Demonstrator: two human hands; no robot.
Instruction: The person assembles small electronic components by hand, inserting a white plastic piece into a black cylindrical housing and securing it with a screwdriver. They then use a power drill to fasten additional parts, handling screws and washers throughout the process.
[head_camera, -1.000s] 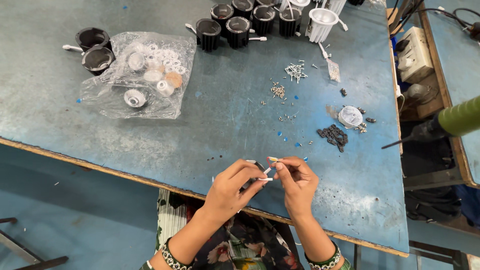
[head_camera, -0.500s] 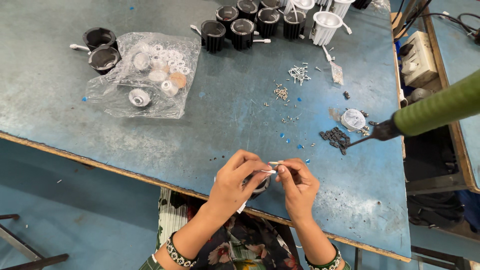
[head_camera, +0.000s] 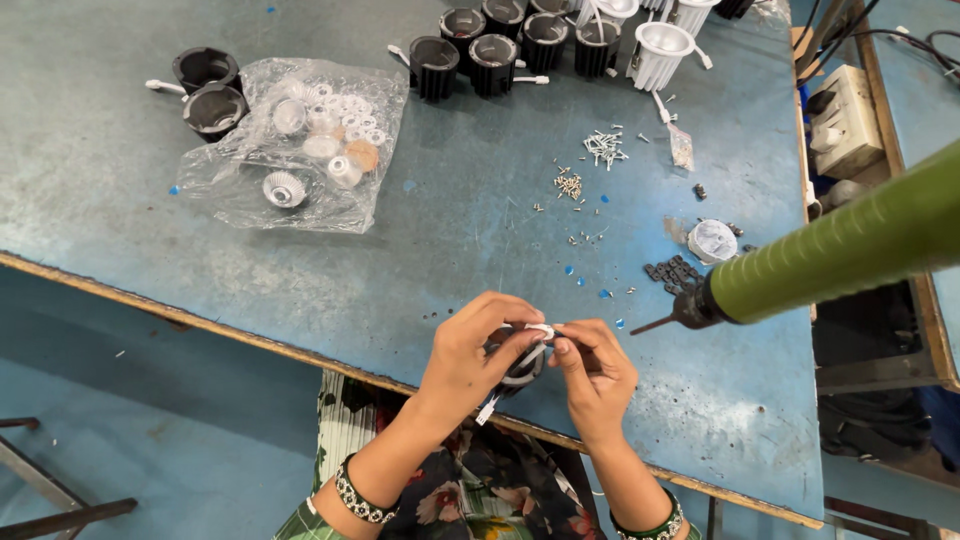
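The green-handled screwdriver (head_camera: 800, 265) has swung further in from the right since a second ago, its tip now just right of the hands. The small black housing (head_camera: 518, 366) sits between both hands above the table's near edge, steadied by the left hand (head_camera: 470, 355), whose fingers curl closed around it. The right hand (head_camera: 597, 370) pinches a white part (head_camera: 541, 330) on top, presumably for fine alignment. Fingers hide most of the housing. Beyond lie loose screws (head_camera: 603, 146), a plastic bag (head_camera: 295, 140) and black housings (head_camera: 480, 55).

A crumpled clear plastic bag (head_camera: 300, 150) of white round parts lies at the table's (head_camera: 300, 280) far left.
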